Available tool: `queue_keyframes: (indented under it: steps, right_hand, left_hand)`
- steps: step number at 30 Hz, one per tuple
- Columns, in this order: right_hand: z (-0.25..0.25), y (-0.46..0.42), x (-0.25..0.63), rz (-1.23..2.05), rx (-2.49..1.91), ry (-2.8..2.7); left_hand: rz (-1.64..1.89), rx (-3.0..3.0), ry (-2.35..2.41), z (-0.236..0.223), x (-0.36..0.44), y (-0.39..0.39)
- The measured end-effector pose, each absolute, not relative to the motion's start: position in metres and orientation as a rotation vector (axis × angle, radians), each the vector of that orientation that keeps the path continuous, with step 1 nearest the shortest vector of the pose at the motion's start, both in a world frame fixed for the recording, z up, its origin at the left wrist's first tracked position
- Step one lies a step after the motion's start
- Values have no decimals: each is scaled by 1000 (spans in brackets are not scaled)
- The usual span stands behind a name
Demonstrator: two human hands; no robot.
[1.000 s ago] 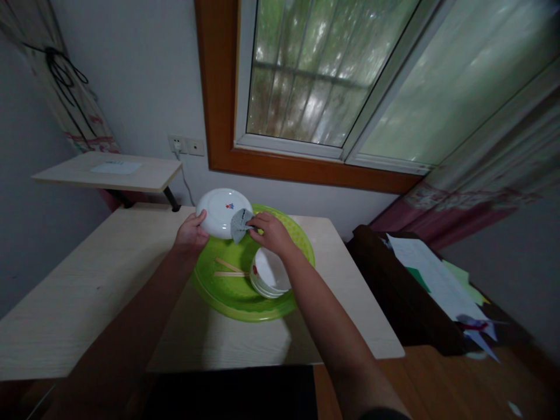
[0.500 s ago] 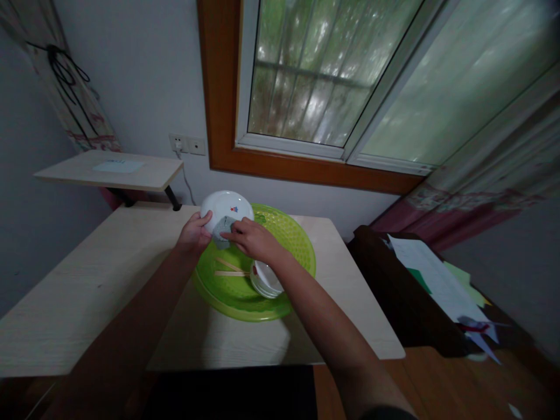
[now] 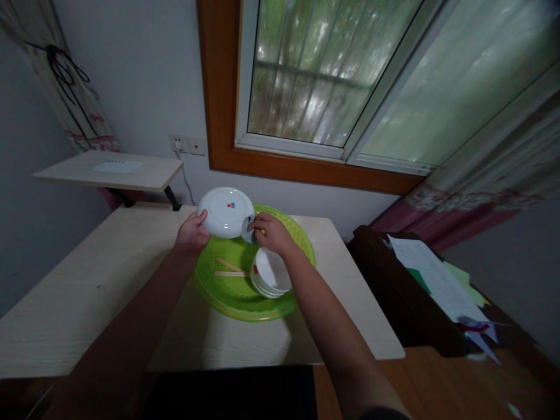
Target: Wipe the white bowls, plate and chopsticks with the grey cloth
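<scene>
A white plate [image 3: 221, 217] with a small red and blue mark is tilted up over the far left of a green basin [image 3: 258, 317]. My left hand [image 3: 192, 233] grips its left edge, thumb on the face I see. At the plate's right rim, my right hand [image 3: 272, 232] pinches a grey cloth [image 3: 248, 230] that touches the rim. Stacked white bowls [image 3: 272, 273] stand inside the basin below my right hand. Beside them, to the left, lie light wooden chopsticks [image 3: 231, 273].
The basin rests on a pale wooden table [image 3: 109, 274]. A raised shelf [image 3: 153, 175] with a sheet of paper stands at the back left. Behind the table are the wall and a window [image 3: 306, 76]. On the right is a dark piece of furniture [image 3: 394, 291] bearing papers [image 3: 437, 280].
My right hand has moved the cloth from the plate's lower middle to its right rim. The plate has shifted slightly up and turned, and more of the bowls shows.
</scene>
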State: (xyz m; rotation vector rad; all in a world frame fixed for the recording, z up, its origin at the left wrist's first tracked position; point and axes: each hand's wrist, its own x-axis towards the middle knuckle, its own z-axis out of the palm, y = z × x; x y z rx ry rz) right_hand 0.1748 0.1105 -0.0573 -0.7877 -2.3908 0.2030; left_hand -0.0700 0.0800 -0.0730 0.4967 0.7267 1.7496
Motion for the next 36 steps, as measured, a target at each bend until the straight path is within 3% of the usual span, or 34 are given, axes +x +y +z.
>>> queue_keyframes:
  steps: [8,18,36]
  right_hand:
    - [-65,129,186,360,-975,-1939]
    - [-65,133,187,305,-929,-1840]
    - [-68,131,185,223,-1277,-1992]
  left_hand:
    - [1628,585,718,-71,-69,75]
    - [1456,730,748,-73,-65,69]
    - [1721,577,780,-70,-68,76]
